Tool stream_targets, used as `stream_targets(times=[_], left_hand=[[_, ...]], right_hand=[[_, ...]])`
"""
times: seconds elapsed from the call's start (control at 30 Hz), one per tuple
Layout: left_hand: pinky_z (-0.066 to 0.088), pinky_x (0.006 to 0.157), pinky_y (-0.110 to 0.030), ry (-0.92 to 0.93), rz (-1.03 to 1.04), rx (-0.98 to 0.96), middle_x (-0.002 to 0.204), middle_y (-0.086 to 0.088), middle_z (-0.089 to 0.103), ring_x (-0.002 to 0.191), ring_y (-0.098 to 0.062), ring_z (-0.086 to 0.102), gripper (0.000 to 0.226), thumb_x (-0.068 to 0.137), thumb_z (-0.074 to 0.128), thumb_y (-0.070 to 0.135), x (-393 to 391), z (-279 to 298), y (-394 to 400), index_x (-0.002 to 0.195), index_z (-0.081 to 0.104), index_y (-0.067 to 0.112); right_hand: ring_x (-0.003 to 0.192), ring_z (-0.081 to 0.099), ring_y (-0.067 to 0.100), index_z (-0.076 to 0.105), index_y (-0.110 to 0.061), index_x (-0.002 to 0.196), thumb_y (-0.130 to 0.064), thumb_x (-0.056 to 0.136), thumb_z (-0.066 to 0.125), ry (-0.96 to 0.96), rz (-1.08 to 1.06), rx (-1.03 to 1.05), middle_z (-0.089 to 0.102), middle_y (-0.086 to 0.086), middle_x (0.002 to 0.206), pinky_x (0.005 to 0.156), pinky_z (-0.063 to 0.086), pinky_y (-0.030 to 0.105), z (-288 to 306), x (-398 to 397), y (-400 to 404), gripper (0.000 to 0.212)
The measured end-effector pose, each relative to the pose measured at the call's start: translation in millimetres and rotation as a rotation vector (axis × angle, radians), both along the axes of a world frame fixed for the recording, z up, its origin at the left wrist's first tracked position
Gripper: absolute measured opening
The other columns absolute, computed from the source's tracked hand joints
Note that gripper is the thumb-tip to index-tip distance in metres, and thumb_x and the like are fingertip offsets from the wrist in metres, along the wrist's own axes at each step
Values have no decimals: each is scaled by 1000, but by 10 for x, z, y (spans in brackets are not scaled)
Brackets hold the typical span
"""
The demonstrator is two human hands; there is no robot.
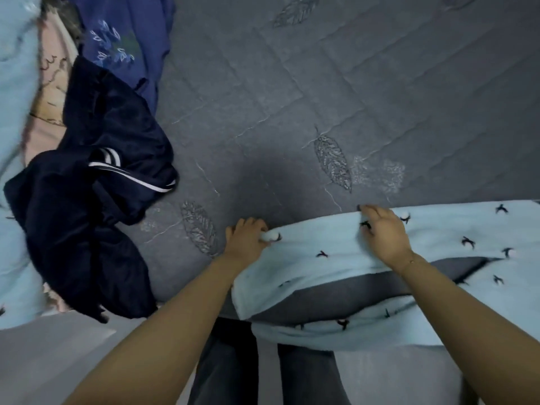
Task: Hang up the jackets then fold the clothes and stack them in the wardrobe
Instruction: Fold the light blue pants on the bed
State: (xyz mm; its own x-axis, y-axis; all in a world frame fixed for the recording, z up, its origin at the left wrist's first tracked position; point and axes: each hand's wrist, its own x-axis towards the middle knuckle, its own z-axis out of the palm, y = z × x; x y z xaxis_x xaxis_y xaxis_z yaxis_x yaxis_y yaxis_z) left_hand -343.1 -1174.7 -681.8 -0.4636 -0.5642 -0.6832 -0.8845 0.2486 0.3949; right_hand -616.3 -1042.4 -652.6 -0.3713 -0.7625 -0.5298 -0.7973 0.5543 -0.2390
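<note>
A light blue fleece garment (438,244) with small black marks lies across the near right edge of the grey bed (292,97) and hangs over its front. My left hand (247,239) grips the garment's left corner. My right hand (382,232) pinches its upper edge further right. A dark navy jacket (87,206) with white stripes lies crumpled at the left.
A blue embroidered garment (125,39) lies at the top left beside a pink patterned cloth (49,106). More light blue fabric (14,83) runs down the left edge. My dark trouser legs (228,361) stand against the bed's front. Pale floor (58,361) shows at the lower left.
</note>
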Motion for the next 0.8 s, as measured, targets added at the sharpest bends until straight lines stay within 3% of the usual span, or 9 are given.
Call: stream_targets(times=[0.07, 0.17, 0.33, 0.47, 0.6, 0.7, 0.8], left_hand=[[36, 91, -36, 98, 89, 67, 107, -8, 63, 103, -25, 56, 25, 92, 63, 36, -58, 140, -262, 106, 55, 17], [43, 75, -35, 152, 54, 106, 95, -3, 62, 86, -21, 56, 20, 89, 67, 34, -178, 447, -831, 94, 52, 22], [42, 76, -35, 88, 10, -66, 96, -1, 61, 90, -22, 56, 19, 87, 71, 33, -494, 659, -1780, 93, 56, 23], [45, 83, -39, 33, 139, -194, 110, -9, 63, 100, -31, 57, 14, 91, 64, 25, -701, 443, -2162, 101, 55, 20], [44, 98, -40, 130, 534, -195, 133, -14, 46, 119, -30, 48, 53, 89, 69, 31, -661, 157, -1947, 130, 44, 9], [39, 97, -37, 116, 789, -199, 128, -14, 44, 118, -29, 45, 62, 83, 74, 40, -483, 26, -1474, 123, 42, 5], [34, 99, -33, 40, 865, -152, 127, -16, 42, 117, -28, 42, 56, 83, 73, 43, -306, -33, -988, 117, 48, 6]], right_hand=[[118, 50, 41, 61, -4, 127, -11, 90, 64, 23, -14, 23, 58, 20, 128, 104, 34, 44, -7, -152, 22, 38], [106, 54, 41, 68, -2, 109, -14, 89, 68, 32, -47, -75, 63, 19, 109, 91, 35, 41, 67, -317, -145, 23], [95, 53, 37, 64, 0, 98, -12, 92, 63, 48, -91, -341, 58, 21, 98, 81, 37, 43, 237, -714, -927, 13], [101, 55, 41, 63, 3, 103, -10, 95, 57, 61, -90, -286, 62, 25, 105, 85, 38, 43, 64, -1017, -1597, 17], [120, 48, 40, 57, 0, 126, -12, 96, 54, 72, -92, -146, 52, 24, 128, 102, 35, 43, -228, -1026, -1749, 32], [129, 41, 39, 47, 0, 137, -8, 93, 54, 127, -96, -351, 41, 22, 144, 112, 28, 45, -238, -731, -1595, 45], [134, 40, 35, 52, -3, 135, -12, 92, 62, 0, -64, -513, 41, 19, 148, 115, 28, 46, -164, -196, -1211, 46]])
